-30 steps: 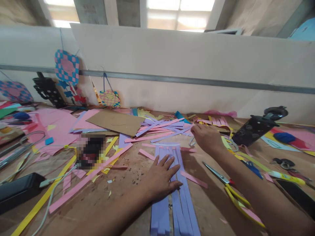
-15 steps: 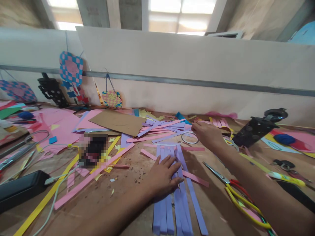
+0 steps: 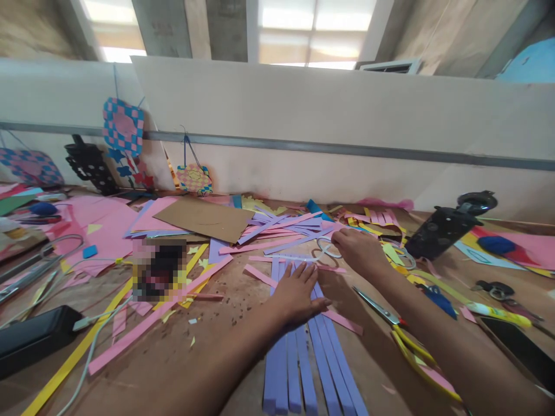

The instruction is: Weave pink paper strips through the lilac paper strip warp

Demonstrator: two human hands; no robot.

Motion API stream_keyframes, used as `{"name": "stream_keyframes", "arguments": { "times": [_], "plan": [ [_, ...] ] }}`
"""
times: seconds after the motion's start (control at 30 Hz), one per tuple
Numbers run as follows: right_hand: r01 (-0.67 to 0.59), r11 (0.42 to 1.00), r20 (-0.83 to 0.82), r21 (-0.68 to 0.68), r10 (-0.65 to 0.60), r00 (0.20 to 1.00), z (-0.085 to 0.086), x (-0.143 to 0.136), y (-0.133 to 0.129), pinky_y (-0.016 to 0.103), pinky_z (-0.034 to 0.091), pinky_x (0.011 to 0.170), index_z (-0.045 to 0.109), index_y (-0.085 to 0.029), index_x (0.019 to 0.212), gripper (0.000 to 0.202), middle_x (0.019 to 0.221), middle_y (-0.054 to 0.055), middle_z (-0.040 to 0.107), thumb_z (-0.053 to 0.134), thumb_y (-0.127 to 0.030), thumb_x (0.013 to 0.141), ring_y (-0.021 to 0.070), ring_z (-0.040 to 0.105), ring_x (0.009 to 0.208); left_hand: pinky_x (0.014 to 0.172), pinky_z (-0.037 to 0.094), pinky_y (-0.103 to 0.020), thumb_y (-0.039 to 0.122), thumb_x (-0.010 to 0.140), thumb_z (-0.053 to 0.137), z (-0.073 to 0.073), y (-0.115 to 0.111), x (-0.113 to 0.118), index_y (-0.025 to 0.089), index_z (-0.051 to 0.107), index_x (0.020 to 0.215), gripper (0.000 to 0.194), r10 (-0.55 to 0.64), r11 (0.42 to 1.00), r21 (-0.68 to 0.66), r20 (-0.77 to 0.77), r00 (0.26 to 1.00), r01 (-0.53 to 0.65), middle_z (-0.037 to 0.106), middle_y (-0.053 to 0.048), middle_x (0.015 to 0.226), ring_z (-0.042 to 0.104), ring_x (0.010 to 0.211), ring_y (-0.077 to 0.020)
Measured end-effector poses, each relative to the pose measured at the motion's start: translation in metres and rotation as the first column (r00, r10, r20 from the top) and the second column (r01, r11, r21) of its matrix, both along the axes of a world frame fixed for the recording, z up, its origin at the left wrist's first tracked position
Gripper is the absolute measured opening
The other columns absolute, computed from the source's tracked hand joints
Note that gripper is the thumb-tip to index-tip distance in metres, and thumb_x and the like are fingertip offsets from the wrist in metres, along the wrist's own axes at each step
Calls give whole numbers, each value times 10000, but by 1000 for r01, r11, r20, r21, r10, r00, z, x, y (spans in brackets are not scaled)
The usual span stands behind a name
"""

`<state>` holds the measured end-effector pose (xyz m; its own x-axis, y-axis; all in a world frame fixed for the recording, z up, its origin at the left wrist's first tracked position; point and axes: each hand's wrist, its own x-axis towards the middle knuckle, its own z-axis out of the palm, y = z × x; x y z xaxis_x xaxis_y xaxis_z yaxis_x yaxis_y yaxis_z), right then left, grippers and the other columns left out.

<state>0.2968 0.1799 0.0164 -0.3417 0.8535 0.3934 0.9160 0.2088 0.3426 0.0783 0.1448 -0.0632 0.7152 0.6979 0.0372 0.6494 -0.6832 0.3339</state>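
My left hand lies open, with its fingers spread flat across the upper part of several purple paper strips. The strips run side by side toward me, and a thin white band crosses their far ends. Just beyond, my right hand is closed in a pinch at the edge of a thin white tape roll. A twisted length of tape hangs across the roll's opening. Pink paper strips stick out from under the purple ones on both sides. Scissors with yellow handles lie beneath my right forearm.
Brown cardboard rests on pink sheets at the back. A black tumbler, a glue stick and a phone are on the right. At left lies a black power bank with a white cable. A white board walls the far edge.
My left hand has slid away from me, up the purple strips, which now lie more fanned out. My right hand stays at the tape roll, which has tilted.
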Motion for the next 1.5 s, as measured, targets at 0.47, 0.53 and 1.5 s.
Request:
{"name": "stream_keyframes", "arguments": {
  "times": [0.47, 0.53, 1.5],
  "plan": [
    [25, 1000, 5, -18, -25, 1000, 7, 0, 19, 333, 337, 726, 739, -189, 979, 230, 990, 114, 764, 515, -136, 993, 249, 679, 933, 1316, 96, -575, 706, 1026, 444, -2, -2, -3, 131, 405, 1619, 828, 5, 1000, 23, 61, 998, -7, 295, -147, 1721, 230, 1608, -334],
    [23, 999, 10, -25, -23, 1000, 8, -2, 23, 339, 357, 749, 736, -179, 985, 226, 1016, 115, 764, 516, -126, 994, 250, 679, 956, 1315, 94, -576, 694, 1027, 454, 0, -2, -3, 126, 393, 1625, 827, 7, 1000, 5, 60, 998, -7, 286, -150, 1723, 226, 1609, -334],
    [114, 988, 106, -104, -103, 989, 11, -23, 64, 451, 580, 926, 695, -161, 1131, 213, 1152, 67, 711, 681, -341, 1019, 235, 688, 1063, 1319, 65, -560, 741, 1003, 456, -2, -3, -3, 134, 412, 1611, 860, 10, 1000, 12, 71, 997, -10, 312, -161, 1714, 219, 1612, -327]
  ]
}}
